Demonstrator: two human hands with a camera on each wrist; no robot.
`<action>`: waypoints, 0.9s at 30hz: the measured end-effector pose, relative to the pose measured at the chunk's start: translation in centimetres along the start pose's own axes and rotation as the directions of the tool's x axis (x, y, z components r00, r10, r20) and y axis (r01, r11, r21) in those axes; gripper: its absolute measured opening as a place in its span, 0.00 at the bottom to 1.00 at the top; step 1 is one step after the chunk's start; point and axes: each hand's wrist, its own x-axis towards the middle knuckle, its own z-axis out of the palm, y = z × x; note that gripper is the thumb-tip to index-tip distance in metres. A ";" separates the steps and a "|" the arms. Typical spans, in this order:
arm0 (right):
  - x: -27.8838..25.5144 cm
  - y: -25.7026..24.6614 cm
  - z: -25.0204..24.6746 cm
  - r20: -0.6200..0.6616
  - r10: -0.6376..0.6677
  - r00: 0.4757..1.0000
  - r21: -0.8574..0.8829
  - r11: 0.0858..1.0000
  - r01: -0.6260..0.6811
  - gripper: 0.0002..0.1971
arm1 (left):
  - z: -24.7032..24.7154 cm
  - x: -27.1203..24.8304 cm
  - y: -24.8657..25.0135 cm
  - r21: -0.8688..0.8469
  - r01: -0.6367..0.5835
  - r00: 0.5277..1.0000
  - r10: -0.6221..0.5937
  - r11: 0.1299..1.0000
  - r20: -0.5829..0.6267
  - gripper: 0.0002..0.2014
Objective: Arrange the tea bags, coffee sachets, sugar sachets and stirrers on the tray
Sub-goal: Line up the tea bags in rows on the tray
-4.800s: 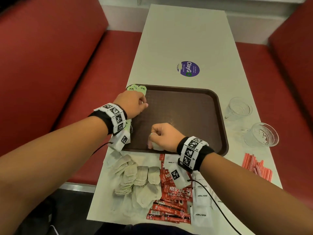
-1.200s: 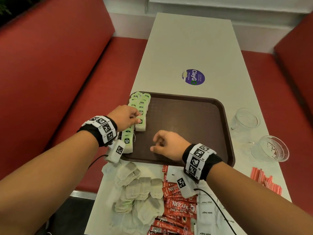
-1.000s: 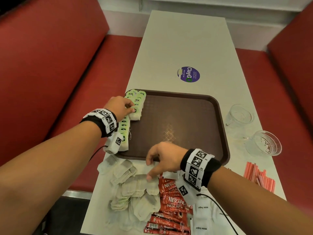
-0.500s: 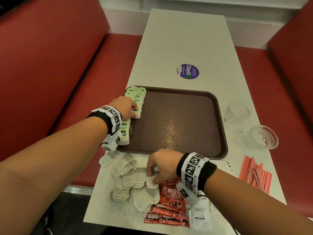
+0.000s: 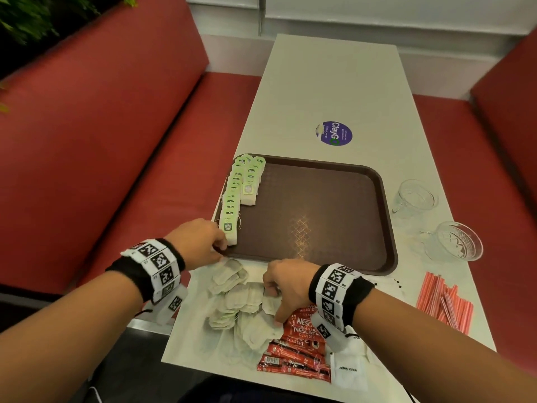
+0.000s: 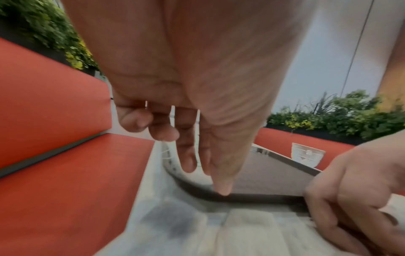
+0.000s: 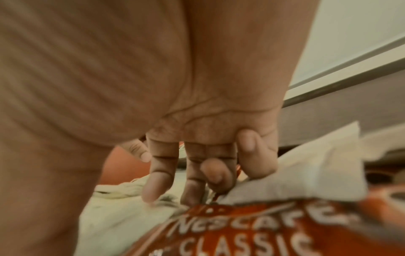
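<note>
A brown tray [image 5: 389, 228] lies mid-table. Two rows of green-tagged tea bags [image 5: 235, 199] run along its left side. My left hand [image 5: 220, 248] sits at the tray's near left corner, beside the nearest bag of the row. In the left wrist view this hand [image 6: 206, 178] holds nothing, thumb pointing down at the tray rim [image 6: 241, 195]. My right hand [image 5: 273, 303] is down in the loose tea bags [image 5: 241, 298] in front of the tray, fingers and thumb pinching one. Its fingertips [image 7: 149, 195] touch the bags next to a red coffee sachet [image 7: 252, 233].
Red coffee sachets [image 5: 293, 353] and white sugar sachets [image 5: 348, 370] lie at the table's near edge. Red-and-white stirrers [image 5: 444, 301] lie at the right, behind them two glass cups [image 5: 415, 196] [image 5: 453, 242]. A purple sticker [image 5: 334, 133] is beyond the tray. Red benches flank the table.
My left hand has come back from the tea bag rows to the tray's near left corner. My right hand left the tray for the loose tea bags and has stayed there.
</note>
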 end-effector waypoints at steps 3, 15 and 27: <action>0.0 -0.1 0.4 -0.020 0.006 1.000 0.004 1.000 -0.006 0.17 | 0.8 -1.0 -1.2 -0.048 0.070 0.997 -0.071 0.996 -0.011 0.03; -0.9 -0.9 -1.3 -0.158 0.066 0.985 0.043 0.997 -0.060 0.10 | 2.8 -1.9 -0.7 0.001 0.113 0.986 -0.113 0.994 0.120 0.19; -1.1 -1.0 -2.5 -0.343 0.110 0.933 0.217 0.976 -0.035 0.12 | -0.3 -2.3 -0.4 -0.105 0.107 0.992 -0.100 0.989 0.074 0.17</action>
